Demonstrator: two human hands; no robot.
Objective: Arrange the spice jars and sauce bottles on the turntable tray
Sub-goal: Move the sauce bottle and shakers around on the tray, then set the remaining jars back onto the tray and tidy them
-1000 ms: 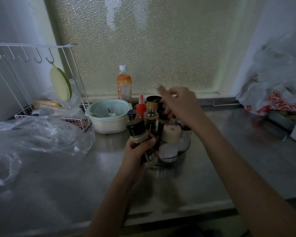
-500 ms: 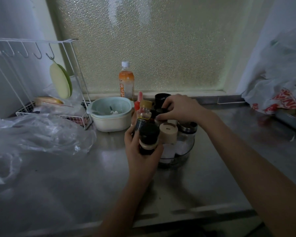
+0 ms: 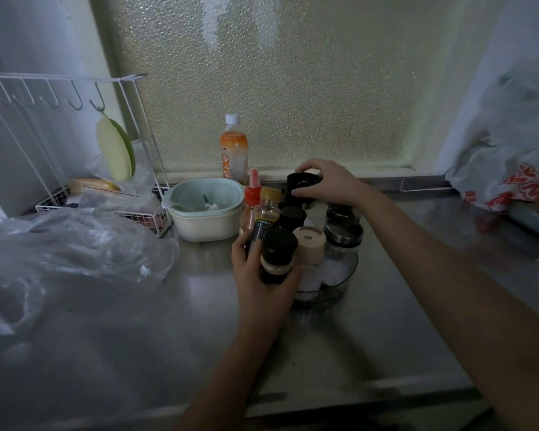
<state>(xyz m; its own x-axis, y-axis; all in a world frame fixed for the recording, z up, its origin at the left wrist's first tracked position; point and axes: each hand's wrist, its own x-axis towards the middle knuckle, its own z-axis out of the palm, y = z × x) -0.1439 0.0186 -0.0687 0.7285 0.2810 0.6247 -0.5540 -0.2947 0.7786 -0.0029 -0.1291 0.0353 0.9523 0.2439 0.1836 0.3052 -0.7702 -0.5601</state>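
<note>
Head view, dim kitchen counter (image 3: pixel 371 343), steel. Clear turntable tray (image 3: pixel 339 286) at centre, crowded with jars and bottles. Left hand (image 3: pixel 257 276) at tray's near-left edge, wrapped around a black-capped spice jar (image 3: pixel 277 256), jar upright, against the tray's near-left rim; whether resting in it or held clear, cannot tell. Right hand (image 3: pixel 330 183) at tray's far side, fingers curled over a black-lidded jar (image 3: pixel 302 188), gripping its top. Between the two hands on the tray: beige-lidded jar (image 3: pixel 308 248) just right of the held jar, steel-lidded glass jar (image 3: pixel 344 239) further right, another black cap (image 3: pixel 291 216) behind. On tray's left side: yellow-capped bottle (image 3: pixel 266 213) with dark label, red-nozzled sauce bottle (image 3: pixel 252 197) beside it. Left of tray, near: pale green bowl (image 3: pixel 206 209) with something white inside. Behind tray, by frosted window: orange drink bottle (image 3: pixel 234 147), white cap. Far left of tray: white wire rack (image 3: pixel 59 144) with hooks, crumpled clear plastic bag (image 3: pixel 69 253) in front. Far right of tray: white bag with red print (image 3: pixel 511 185).
</note>
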